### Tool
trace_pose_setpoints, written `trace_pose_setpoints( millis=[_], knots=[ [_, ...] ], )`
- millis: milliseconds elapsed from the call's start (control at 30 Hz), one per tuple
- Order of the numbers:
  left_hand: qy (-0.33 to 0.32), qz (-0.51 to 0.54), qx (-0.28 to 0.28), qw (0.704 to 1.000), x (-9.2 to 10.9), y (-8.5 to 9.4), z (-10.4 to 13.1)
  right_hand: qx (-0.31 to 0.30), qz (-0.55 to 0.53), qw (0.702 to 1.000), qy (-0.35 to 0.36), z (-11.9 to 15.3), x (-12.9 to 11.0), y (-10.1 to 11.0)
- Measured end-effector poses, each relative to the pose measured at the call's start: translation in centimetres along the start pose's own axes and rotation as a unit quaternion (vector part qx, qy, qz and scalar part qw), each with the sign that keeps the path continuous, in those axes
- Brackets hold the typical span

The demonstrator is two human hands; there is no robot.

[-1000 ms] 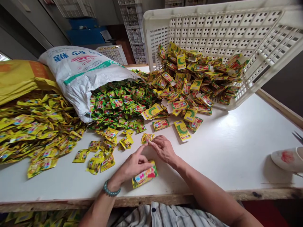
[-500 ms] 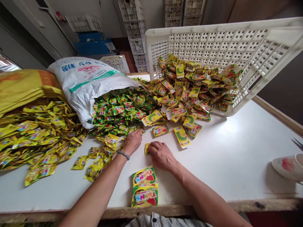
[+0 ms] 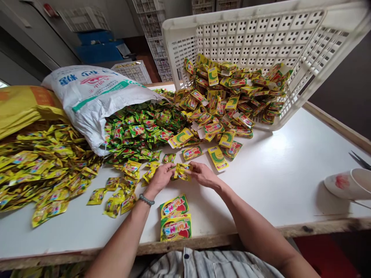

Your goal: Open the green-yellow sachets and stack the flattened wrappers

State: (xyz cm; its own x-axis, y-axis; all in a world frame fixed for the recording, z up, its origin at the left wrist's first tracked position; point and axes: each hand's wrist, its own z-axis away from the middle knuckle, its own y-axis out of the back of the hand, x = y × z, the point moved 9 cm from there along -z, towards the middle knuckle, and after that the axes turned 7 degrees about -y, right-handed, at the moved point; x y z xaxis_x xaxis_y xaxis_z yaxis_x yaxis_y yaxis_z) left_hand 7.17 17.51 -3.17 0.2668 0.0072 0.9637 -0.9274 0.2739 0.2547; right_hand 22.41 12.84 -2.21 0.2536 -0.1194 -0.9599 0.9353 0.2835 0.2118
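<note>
I am holding some yellow packets [image 3: 183,171] between 2 hands, over the middle of the table [image 3: 261,193]; from this view I cannot tell how many there are, or whether they are touching the surface. My left hand [image 3: 161,177] is grasping their left side, and my right hand [image 3: 203,174] is pinching their right side with its fingertips. A bracelet [image 3: 147,199] is circling my left wrist. Nearer the table's edge, 2 boxes [image 3: 176,227] are lying printed side up, 1 just beyond the other. Loose packets [image 3: 113,204] are lying to the left, and 1 green packet [image 3: 169,158] is lying just beyond my left hand. Farther out, green packets are spilling from a white sack [image 3: 95,94], next to a yellow sack [image 3: 24,106]. A tipped basket [image 3: 249,13] is spilling a heap of boxes [image 3: 232,102]. Well off to the right, a cup [image 3: 337,186] is standing.
</note>
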Motion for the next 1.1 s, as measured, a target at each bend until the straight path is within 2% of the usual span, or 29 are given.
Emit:
trace_pose_setpoints(
  millis=[133, 233, 333, 400, 467, 533, 700, 833, 900, 967, 1033, 1100],
  knots=[
    [0.005, 0.028, -0.102, 0.994, 1.1, -2.0, 1.1, -0.021, 0.096, 0.995, -0.018, 0.2, 0.1, -0.1],
    [0.008, 0.026, -0.149, 0.988, 1.8, -2.8, 1.9, 0.003, 0.114, 0.993, -0.025, 0.1, 0.3, 0.5],
    [0.006, 0.012, -0.168, 0.986, 2.6, -3.4, 2.2, 0.023, 0.0, 0.999, -0.049, 0.0, 0.8, 1.3],
    [0.01, 0.017, -0.171, 0.985, 3.1, -3.7, 2.2, -0.002, -0.101, 0.993, -0.055, 0.2, 0.8, 1.0],
    [0.016, 0.017, -0.171, 0.985, 3.4, -4.1, 2.1, -0.043, -0.153, 0.986, -0.054, 0.3, 0.6, 0.3],
    [0.027, 0.014, -0.163, 0.986, 3.5, -4.3, 2.0, -0.038, -0.143, 0.987, -0.063, 0.4, 0.8, 0.2],
    [0.062, 0.046, -0.107, 0.991, 2.5, -3.9, 1.4, 0.106, -0.084, 0.989, -0.068, 0.1, 1.4, 2.7],
    [0.085, 0.148, -0.047, 0.984, 1.3, -3.3, 1.3, 0.18, -0.027, 0.983, -0.036, 0.5, 0.6, 4.8],
    [0.099, 0.185, -0.002, 0.978, 0.7, -2.8, 1.4, 0.196, -0.09, 0.976, -0.037, 0.8, 0.6, 5.4],
    [0.102, 0.195, 0.036, 0.975, 0.5, -2.4, 1.5, 0.195, -0.197, 0.96, -0.047, 0.9, 1.0, 5.3],
    [0.092, 0.206, 0.041, 0.973, 0.9, -2.7, 1.6, 0.178, -0.28, 0.942, -0.057, 0.7, 1.2, 4.6],
    [0.073, 0.228, 0.03, 0.97, 1.6, -3.3, 1.7, 0.166, -0.307, 0.935, -0.066, 0.4, 1.4, 3.7]
  ],
)
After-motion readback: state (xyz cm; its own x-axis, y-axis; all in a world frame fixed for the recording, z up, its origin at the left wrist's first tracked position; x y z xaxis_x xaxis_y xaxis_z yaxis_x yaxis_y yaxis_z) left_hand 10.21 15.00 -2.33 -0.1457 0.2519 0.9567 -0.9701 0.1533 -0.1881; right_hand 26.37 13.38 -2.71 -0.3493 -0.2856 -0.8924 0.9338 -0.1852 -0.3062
